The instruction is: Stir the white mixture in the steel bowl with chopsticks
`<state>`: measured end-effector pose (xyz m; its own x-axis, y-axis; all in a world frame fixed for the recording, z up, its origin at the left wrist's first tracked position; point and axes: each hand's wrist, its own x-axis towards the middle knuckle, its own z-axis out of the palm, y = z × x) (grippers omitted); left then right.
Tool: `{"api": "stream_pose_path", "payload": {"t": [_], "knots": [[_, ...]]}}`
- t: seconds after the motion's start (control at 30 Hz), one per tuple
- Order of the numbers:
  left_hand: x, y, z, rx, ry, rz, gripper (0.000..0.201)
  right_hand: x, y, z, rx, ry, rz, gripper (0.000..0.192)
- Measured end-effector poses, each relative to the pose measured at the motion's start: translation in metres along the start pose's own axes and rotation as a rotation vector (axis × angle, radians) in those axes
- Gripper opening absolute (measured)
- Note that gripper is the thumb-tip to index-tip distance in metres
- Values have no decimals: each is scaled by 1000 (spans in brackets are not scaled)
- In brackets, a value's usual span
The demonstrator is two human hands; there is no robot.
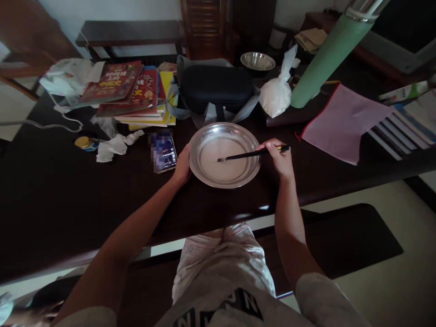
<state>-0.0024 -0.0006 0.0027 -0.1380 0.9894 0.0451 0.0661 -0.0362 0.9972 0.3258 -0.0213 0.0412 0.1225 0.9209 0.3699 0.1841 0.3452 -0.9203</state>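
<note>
Right hand (279, 156) is closed around a pair of dark chopsticks (254, 154), their tips resting in the pale, milky liquid (221, 160) that covers the bottom of a shallow metal dish (200, 169). Left hand (183, 164) presses against the dish's left rim, fingers curled on the edge to steady it. That dish sits on the dark table (68, 190), near the front edge and right before the person. By the look of it the stirring is under way, with the mixture thin and even; the next stroke seems to call for a light sweep of the tips across the bottom while the other hand keeps the dish from sliding. Just left of the dish lies a phone (163, 151), and beyond it crumpled tissue (114, 146) and a small yellow-lidded jar (85, 143). Behind stand a stack of books (132, 93), a black case (216, 86), a knotted bag of white powder (277, 93), a green flask (327, 56), a second metal bowl (258, 61) and a pink folder (344, 120).
</note>
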Motion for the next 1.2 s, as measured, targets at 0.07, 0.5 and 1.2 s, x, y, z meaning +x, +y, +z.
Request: {"api": "stream_pose_path", "payload": {"t": [0.07,0.5,1.2], "knots": [[1,-2,-1,-11,2,-8,35,0,0,-1,-8,55,-8,51],[2,-4,3,-53,14,-33,33,0,-1,-1,11,121,21,54],[3,-7,4,-125,15,-49,34,1,0,-1,31,130,17,53]]}}
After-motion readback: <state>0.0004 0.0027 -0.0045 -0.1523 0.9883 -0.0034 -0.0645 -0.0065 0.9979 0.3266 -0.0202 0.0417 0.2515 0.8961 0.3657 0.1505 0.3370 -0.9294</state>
